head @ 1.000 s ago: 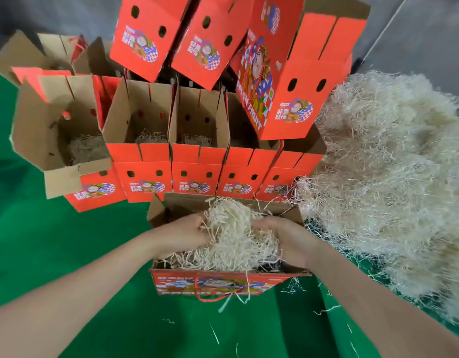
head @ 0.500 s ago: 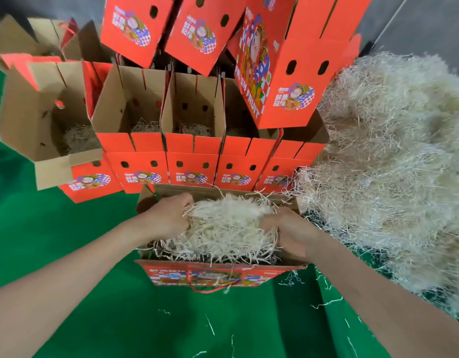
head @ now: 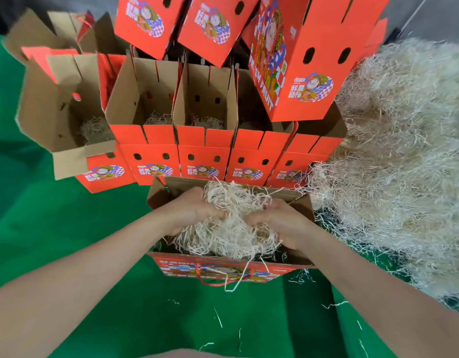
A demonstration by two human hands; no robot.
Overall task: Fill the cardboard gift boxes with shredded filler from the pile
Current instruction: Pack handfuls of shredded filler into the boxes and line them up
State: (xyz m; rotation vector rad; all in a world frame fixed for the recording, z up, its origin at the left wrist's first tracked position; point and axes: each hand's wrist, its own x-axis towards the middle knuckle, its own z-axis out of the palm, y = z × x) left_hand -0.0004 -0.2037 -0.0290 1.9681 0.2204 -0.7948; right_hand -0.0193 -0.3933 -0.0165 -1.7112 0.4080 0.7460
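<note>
An open red gift box [head: 231, 270] with a brown inside lies in front of me on the green cloth. A wad of pale shredded filler [head: 231, 228] sits in it and bulges above the rim. My left hand [head: 195, 210] grips the wad from the left with curled fingers. My right hand [head: 280, 223] grips it from the right, and the two hands nearly meet in the middle. The big filler pile [head: 399, 164] lies to the right, touching the box's right end.
A row of open red boxes [head: 205, 140] with a little filler inside stands just behind the near box. More red boxes [head: 295, 60] are stacked on top. Loose strands lie on the green cloth [head: 68, 241] in front.
Both hands have moved inward and pressed the filler together at the middle of the box. The wad is more bunched up than before.
</note>
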